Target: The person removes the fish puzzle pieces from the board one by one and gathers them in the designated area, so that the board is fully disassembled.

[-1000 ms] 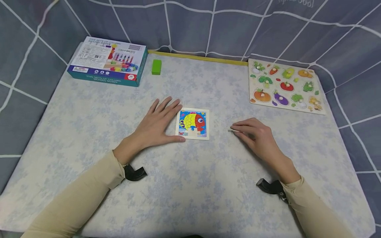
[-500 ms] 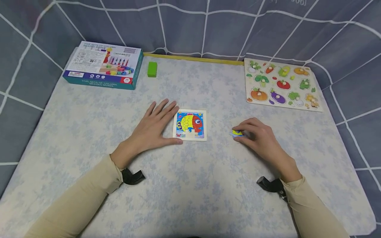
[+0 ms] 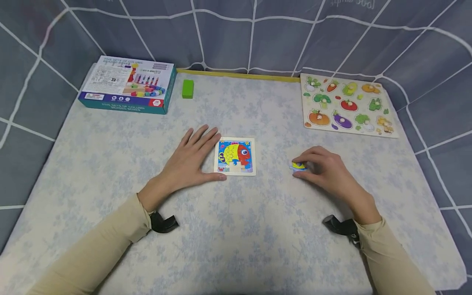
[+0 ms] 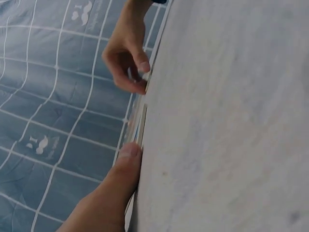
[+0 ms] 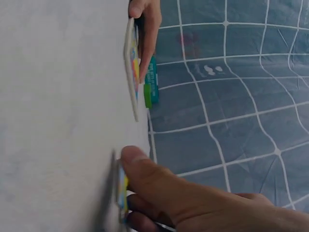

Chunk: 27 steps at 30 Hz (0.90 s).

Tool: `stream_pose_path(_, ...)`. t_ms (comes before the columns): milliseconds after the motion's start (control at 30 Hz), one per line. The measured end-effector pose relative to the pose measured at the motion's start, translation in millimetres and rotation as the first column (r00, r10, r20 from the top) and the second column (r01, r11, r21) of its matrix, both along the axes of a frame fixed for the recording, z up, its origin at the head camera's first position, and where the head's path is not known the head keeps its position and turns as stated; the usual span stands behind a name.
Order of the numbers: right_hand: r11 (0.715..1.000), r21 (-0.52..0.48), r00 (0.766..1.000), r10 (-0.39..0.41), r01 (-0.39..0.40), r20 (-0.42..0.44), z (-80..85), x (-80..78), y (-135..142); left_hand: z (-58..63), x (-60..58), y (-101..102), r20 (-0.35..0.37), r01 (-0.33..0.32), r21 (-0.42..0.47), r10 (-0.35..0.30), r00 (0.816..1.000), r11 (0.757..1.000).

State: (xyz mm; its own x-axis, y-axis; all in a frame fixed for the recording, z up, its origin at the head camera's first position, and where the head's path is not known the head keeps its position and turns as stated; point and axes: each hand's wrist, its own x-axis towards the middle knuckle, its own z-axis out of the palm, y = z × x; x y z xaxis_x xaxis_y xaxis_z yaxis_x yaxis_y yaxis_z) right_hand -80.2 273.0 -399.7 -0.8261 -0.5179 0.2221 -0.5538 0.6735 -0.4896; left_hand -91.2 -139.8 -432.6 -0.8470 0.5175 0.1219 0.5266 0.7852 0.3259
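1. Beige sleeves are seen nearest, stretched in from the lower corners, with a black device worn at each wrist.
2. A small puzzle piece, yellow and blue on its face, is pinched between the thumb and fingers of the right hand. It is held to the right of the puzzle, well apart from it; whether the pale flowered tablecloth is touched cannot be told.
3. The left hand is rested with fingers spread and nothing gripped. The left side of a square, white-rimmed tray is bracketed by its forefinger and thumb, seemingly to be steadied.
4. Inside the tray, a red and yellow fish picture is mostly assembled. A pale gap is left low in the middle. The work is judged nearly done: only that gap appears unfilled, and the pinched piece is probably meant for it, though the match cannot be confirmed.
5. Farther back, a green block and a boxed bead set are placed to the left, and a vegetable board to the right.
6. Behind everything, a grey-blue curtain with white grid lines is hung.
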Motion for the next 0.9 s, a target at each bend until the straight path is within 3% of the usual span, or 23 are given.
stream_pose_path(200, 0.999, 0.031, 1.0, -0.006, 0.007, -0.021, 13.2, -4.2, -22, -5.1, 1.0, -2, 0.002, -0.001, 0.002, 0.001, 1.0, 1.0)
stream_pose_path(367, 1.0, 0.026, 0.999, 0.008, -0.009, 0.041, 20.7, -12.7, -75, -2.8, 1.7, -4, 0.009, -0.013, 0.003, 0.013, 1.0, 1.0)
stream_pose_path(467, 1.0, 0.003, 0.997, 0.024, -0.024, 0.076, 16.8, -16.0, -109, -3.0, 2.8, -5, 0.017, -0.014, -0.005, 0.015, 1.0, 1.0)
stream_pose_path(600, 0.997, -0.035, 0.996, 0.064, -0.062, 0.061, 8.1, -19.1, -138, -4.0, 1.9, -3, 0.003, -0.005, -0.012, 0.005, 1.0, 1.0)
stream_pose_path(900, 0.996, -0.005, 0.996, 0.092, -0.092, -0.008, -5.9, -17.9, -151, -1.1, 0.7, -1, -0.005, 0.0, -0.024, 0.0, 1.0, 1.0)
